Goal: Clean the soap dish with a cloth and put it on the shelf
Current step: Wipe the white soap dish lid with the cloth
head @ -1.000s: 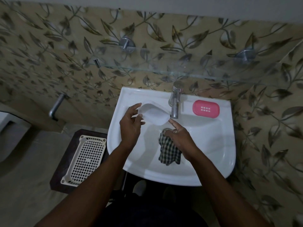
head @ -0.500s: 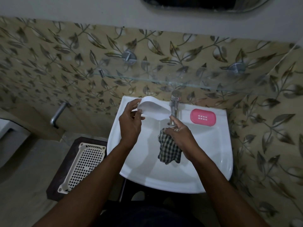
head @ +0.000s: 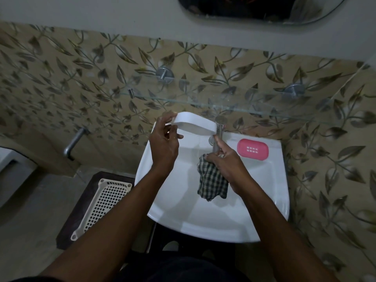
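Head view, looking down over a white wash basin [head: 270,200] fixed to a wall tiled in a leaf pattern.

Left hand [head: 163,146] raised over the basin's back left corner, fingers and thumb pinched on the left end of a white soap dish [head: 194,125]. Dish held in the air, tilted, its right end just beside the chrome tap [head: 218,131]; touching it or not, cannot tell. Held just below the front edge of the glass shelf [head: 264,110], not resting on it. Shelf carried on two round metal brackets [head: 164,75] against the tiles.

Right hand [head: 225,161] over the bowl, fingers curled tight around a dark checked cloth [head: 211,183], most of it hanging loose below the palm toward the basin. Index finger stretched up toward the tap and the dish's right end. Cloth apart from the dish.

Pink perforated soap tray [head: 252,149] lying flat on the basin's back ledge, to the right of the tap. Bottom rim of a mirror [head: 317,19] at the top of the frame. Metal pipe [head: 74,142] jutting from the wall at left. Cream plastic lattice basket [head: 102,206] on a dark stool [head: 69,226] beside the basin, low at the left.
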